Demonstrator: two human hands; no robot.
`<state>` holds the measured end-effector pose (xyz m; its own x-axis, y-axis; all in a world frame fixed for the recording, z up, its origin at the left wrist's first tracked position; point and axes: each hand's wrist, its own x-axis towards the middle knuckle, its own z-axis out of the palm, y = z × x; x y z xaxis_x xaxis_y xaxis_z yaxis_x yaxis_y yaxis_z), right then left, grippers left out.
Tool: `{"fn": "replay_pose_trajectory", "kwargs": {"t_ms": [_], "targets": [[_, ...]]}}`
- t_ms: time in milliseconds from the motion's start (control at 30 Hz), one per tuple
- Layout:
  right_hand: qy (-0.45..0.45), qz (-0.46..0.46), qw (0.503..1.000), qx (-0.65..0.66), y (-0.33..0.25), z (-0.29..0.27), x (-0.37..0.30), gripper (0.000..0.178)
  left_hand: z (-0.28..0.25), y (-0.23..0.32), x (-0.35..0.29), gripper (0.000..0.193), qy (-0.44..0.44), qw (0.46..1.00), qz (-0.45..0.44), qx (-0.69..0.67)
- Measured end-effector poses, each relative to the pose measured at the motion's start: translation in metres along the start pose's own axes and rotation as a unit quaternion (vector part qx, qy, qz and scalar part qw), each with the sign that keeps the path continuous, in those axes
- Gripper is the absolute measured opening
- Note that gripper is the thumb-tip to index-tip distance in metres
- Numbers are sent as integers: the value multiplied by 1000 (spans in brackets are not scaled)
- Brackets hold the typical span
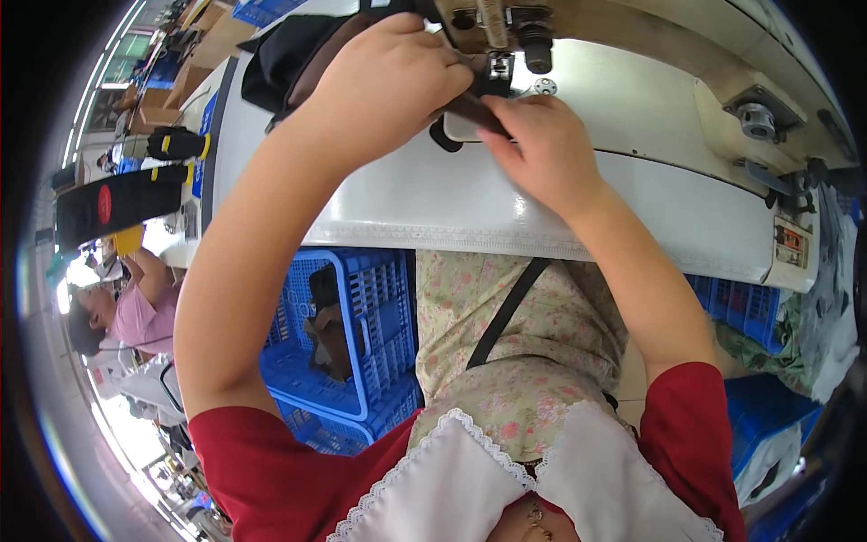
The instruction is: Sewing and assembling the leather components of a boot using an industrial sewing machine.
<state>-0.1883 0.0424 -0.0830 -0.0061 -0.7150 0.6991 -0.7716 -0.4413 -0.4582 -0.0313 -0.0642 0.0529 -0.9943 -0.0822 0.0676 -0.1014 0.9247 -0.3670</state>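
Pinches a narrow dark brown fabric strip [471, 112] in the right hand [548, 149], curls the left hand [388, 81] over it, grip hidden. Seems midway, with strip between hands, silver metal presser foot [499, 66] just beyond; cannot tell sewn from unsewn.

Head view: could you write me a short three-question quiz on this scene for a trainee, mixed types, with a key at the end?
1. Multiple choice. What are the person's hands working at?
A) a sewing machine
B) a drill press
C) a keyboard

2. True or false? The blue crate to the left of the person's lap sits lower than the white worktop.

3. Fill the gap. The right hand pinches a dark ____ strip between thumb and fingers.

Key: 1. A. 2. True. 3. brown.
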Motion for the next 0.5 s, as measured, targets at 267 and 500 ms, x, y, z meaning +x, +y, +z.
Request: {"fn": "replay_pose_trajectory", "kwargs": {"t_ms": [267,500], "targets": [[16,22,999,30,-1,-2,2,25,7,8,-53,65,157,972,-28,173],[4,146,979,146,-9,-3,4,26,-10,8,-40,71,104,972,-131,163]]}}
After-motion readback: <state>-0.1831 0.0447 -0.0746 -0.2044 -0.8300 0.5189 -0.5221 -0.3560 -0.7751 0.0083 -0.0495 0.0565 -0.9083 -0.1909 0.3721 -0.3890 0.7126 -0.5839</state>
